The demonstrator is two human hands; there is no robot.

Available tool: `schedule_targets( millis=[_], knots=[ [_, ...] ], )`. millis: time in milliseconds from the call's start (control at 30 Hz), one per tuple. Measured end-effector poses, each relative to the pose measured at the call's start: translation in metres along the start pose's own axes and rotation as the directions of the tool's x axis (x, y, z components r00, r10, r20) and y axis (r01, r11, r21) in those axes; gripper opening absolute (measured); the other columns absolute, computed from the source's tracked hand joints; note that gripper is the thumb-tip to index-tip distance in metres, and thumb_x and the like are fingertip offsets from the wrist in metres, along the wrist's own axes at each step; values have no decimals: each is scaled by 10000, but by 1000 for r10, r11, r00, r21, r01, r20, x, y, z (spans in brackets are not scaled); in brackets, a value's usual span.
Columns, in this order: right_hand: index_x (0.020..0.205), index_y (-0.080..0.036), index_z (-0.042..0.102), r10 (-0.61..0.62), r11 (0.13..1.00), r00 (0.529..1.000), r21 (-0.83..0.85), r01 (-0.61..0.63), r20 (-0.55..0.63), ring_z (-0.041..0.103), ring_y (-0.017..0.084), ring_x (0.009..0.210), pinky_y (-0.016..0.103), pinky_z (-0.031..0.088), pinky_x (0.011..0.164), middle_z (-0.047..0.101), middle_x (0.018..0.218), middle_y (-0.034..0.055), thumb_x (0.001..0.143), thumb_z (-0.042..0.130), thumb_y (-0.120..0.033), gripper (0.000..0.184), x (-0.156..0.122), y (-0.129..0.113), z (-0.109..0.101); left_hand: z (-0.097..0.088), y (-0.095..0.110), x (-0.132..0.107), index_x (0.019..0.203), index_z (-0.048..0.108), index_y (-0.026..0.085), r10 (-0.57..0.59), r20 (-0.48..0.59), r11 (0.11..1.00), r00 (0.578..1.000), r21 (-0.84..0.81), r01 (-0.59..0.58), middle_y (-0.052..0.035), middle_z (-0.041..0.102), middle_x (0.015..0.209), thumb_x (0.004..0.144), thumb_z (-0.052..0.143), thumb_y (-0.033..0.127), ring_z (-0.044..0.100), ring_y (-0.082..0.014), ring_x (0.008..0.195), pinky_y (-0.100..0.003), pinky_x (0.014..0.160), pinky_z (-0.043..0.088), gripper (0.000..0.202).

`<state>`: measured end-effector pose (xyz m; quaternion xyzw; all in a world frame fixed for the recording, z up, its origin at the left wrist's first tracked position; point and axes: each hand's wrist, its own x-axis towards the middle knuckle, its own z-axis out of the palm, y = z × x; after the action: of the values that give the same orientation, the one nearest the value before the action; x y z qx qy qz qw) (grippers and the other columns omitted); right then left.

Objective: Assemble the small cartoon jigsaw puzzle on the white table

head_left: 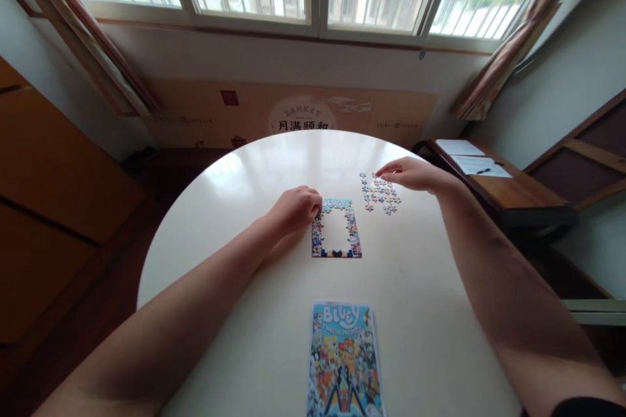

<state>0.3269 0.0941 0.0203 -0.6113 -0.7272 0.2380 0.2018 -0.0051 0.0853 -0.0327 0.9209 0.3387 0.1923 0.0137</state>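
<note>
Jigsaw border (355, 234), head view, on the white table (420, 300); the left hand (297, 207), fingers curled, meets its upper-left edge. The right hand (411, 173) is at the loose pieces (381, 195); neither grip can be told. Picture sheet (343, 361) reads "BLUEY"; wall panel (303, 118), "月满颐和". Wide tabletop separates border from curved left rim.

1. Table (405, 287): smooth, glossy top, mirroring window light.
2. Puzzle border (353, 234): printed, cardboard-like.
3. Poster (343, 358): smooth printed paper.
4. Curtain (95, 45): softly folded cloth.
5. Desk (531, 192): wood, faint sheen.
6. Sheet (457, 147): plain matt paper.
</note>
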Motion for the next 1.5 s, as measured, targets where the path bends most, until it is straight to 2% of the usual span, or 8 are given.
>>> schedule_targets(
  millis=[233, 333, 533, 867, 1100, 1267, 1367, 1500],
  knots=[
    [1002, -206, 799, 34, 989, 989, -140, -55, -146, 694, 230, 920, 330, 535, 826, 768, 1033, 79, 861, 618, -229, 230, 1, -1, 1, -3, -1, -3, 735, 712, 220, -47, 32, 999, 998, 24, 46, -24, 734, 834, 812, 533, 100, 647, -211, 832, -291, 672, 476, 229],
    [974, -204, 799, 80, 982, 991, -165, -97, -106, 697, 224, 892, 305, 527, 771, 771, 1005, 74, 827, 636, -224, 221, 2, 3, 3, -2, -3, -4, 777, 742, 231, -61, 2, 998, 998, -18, 62, -19, 739, 817, 808, 547, 106, 661, -203, 820, -292, 708, 493, 233],
    [785, -227, 801, 112, 973, 994, -201, -113, -19, 685, 205, 738, 280, 491, 641, 761, 770, 25, 709, 693, -172, 143, 0, 2, 3, 2, -8, -6, 797, 782, 263, -50, -31, 996, 998, -82, 47, 0, 770, 874, 798, 567, 99, 686, -197, 860, -288, 760, 523, 270],
    [798, -229, 804, 155, 952, 981, -249, -179, -113, 667, 193, 704, 269, 463, 596, 758, 800, 44, 729, 685, -207, 139, 5, 10, 6, 1, -11, -5, 759, 782, 261, -55, -36, 991, 998, -120, 51, 11, 776, 869, 788, 577, 97, 697, -189, 864, -287, 827, 545, 265],
    [981, -240, 795, 141, 944, 948, -250, -216, -286, 674, 201, 787, 283, 493, 694, 768, 945, 54, 820, 557, -169, 296, 10, 27, 11, -3, -7, -6, 746, 763, 257, -48, -28, 994, 998, -104, 45, 12, 772, 892, 772, 553, 83, 689, -194, 871, -282, 792, 529, 274],
    [1185, -239, 733, 125, 940, 904, -243, -240, -409, 675, 225, 981, 313, 516, 851, 742, 1117, 71, 881, 458, -144, 421, 13, 48, 25, -4, -5, -7, 731, 743, 255, -21, -41, 997, 999, -81, 18, 7, 763, 921, 767, 529, 79, 683, -188, 862, -267, 748, 517, 279],
    [1229, -220, 710, 104, 941, 896, -248, -229, -433, 658, 241, 1074, 337, 506, 930, 715, 1186, 96, 881, 438, -108, 456, 16, 60, 35, -4, -5, -7, 715, 736, 253, 1, -65, 996, 998, -92, -7, -2, 753, 951, 776, 520, 87, 686, -181, 861, -259, 743, 521, 279],
    [1291, -197, 674, 16, 952, 920, -276, -134, -391, 596, 230, 1210, 340, 444, 1061, 656, 1318, 95, 921, 408, -109, 465, 20, 67, 44, -4, -6, -7, 698, 724, 253, 12, -80, 994, 997, -106, -21, -6, 742, 943, 775, 515, 92, 684, -173, 836, -254, 725, 521, 275]
  ],
)
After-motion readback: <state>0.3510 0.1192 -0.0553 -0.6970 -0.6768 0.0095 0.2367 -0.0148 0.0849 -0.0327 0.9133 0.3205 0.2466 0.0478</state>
